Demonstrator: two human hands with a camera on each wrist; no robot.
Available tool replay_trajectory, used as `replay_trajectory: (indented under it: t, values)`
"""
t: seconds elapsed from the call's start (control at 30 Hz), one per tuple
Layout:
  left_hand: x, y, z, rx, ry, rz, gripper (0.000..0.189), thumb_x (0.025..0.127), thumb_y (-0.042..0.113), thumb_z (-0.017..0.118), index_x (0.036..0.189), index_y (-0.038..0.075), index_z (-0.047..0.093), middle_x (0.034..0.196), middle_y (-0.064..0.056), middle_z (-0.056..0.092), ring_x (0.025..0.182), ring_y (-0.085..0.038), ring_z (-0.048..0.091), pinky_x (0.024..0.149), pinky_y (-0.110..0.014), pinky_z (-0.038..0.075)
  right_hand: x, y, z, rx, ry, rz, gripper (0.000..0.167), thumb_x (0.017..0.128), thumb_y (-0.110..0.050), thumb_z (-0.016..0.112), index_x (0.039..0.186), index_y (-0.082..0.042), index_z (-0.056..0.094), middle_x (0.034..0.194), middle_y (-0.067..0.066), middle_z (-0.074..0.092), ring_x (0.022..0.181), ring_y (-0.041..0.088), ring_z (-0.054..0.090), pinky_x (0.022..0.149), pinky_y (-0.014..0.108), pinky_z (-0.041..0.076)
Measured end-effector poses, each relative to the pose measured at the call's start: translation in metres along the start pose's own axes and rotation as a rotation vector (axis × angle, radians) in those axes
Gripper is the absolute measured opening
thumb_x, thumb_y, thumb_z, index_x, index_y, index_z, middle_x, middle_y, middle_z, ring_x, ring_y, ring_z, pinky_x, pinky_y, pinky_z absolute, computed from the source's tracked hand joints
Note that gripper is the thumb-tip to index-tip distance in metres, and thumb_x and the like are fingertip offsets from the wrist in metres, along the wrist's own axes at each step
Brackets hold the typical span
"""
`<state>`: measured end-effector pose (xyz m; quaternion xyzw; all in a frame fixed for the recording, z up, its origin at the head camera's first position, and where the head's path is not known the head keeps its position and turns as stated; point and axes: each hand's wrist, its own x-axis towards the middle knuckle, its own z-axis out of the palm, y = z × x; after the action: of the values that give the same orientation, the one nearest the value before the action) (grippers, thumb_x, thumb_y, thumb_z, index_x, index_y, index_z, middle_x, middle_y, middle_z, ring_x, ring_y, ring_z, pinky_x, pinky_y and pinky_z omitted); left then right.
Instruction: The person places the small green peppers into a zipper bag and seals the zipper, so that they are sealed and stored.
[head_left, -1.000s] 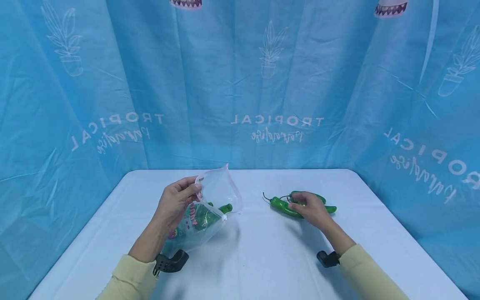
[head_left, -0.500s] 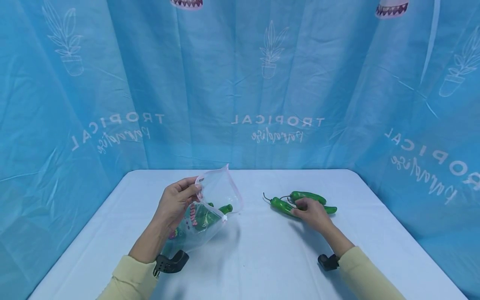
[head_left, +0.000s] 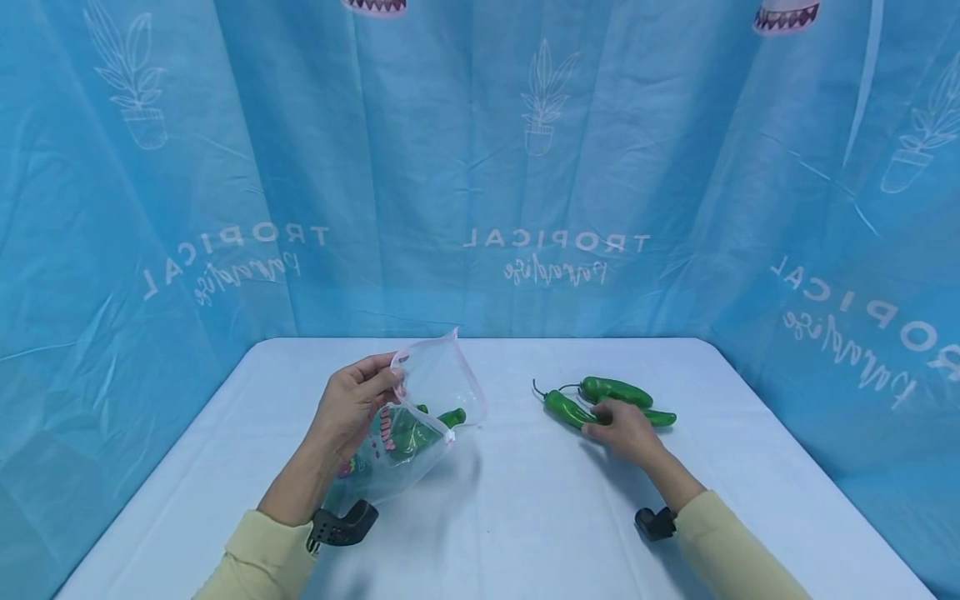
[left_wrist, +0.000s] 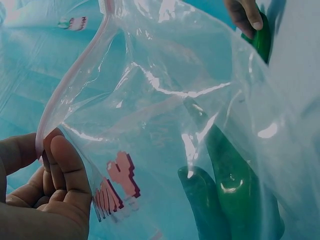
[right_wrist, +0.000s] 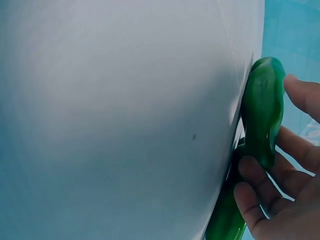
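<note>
My left hand (head_left: 352,408) pinches the pink-edged rim of a clear zip bag (head_left: 442,375), whose mouth stands open. Green peppers (left_wrist: 232,185) lie inside the bag, seen through its printed plastic in the left wrist view. Over at the right, my right hand (head_left: 626,429) grips a long green chili pepper (head_left: 566,408) near the tabletop, its thin curved stem pointing left. In the right wrist view, thumb and fingers (right_wrist: 297,95) lie against the gripped pepper. Another green chili pepper (head_left: 617,391) lies just behind it, and a green tip (head_left: 660,418) shows past the hand.
A white table (head_left: 510,517) lies under both hands. Blue printed curtains (head_left: 480,167) hang behind it and along both sides. Black wrist straps (head_left: 345,525) sit at the sleeve cuffs.
My right hand's fingers have closed on the front chili pepper, which has shifted slightly right, its stem end a little higher. My left hand and the bag have stayed put.
</note>
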<state>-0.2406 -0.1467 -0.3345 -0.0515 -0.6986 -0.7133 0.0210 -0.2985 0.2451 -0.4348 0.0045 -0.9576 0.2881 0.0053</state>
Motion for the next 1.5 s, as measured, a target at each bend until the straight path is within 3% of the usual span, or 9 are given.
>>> replay_trajectory:
  t: [0.47,1.07,1.5]
  values:
    - [-0.001,0.000,0.000,0.006,0.000,-0.002,0.043,0.092,0.022,0.061,0.128,0.000,0.052,0.104,0.000,0.065,0.081,-0.007,0.058,0.083,-0.017,0.049,-0.002,0.001,0.002,-0.065,-0.041,-0.002,0.046,0.086,-0.029,0.068,0.124,-0.005,0.059,0.125,0.016,0.060,0.117,0.033,0.053,0.095,0.050,0.044]
    - [-0.001,0.001,0.001,0.019,0.024,-0.019,0.042,0.092,0.024,0.061,0.128,0.003,0.054,0.107,-0.002,0.065,0.081,-0.008,0.059,0.086,-0.019,0.048,-0.005,0.005,-0.001,0.046,0.012,0.001,0.041,0.087,-0.031,0.064,0.122,-0.009,0.061,0.129,0.018,0.057,0.114,0.032,0.054,0.094,0.051,0.044]
    - [-0.001,0.001,0.001,0.006,0.016,-0.013,0.044,0.091,0.024,0.062,0.128,0.002,0.054,0.105,0.000,0.065,0.081,-0.008,0.059,0.087,-0.020,0.048,-0.015,-0.007,-0.011,0.117,0.082,-0.037,0.041,0.087,-0.034,0.065,0.121,-0.010,0.063,0.121,0.015,0.061,0.096,0.022,0.057,0.077,0.036,0.049]
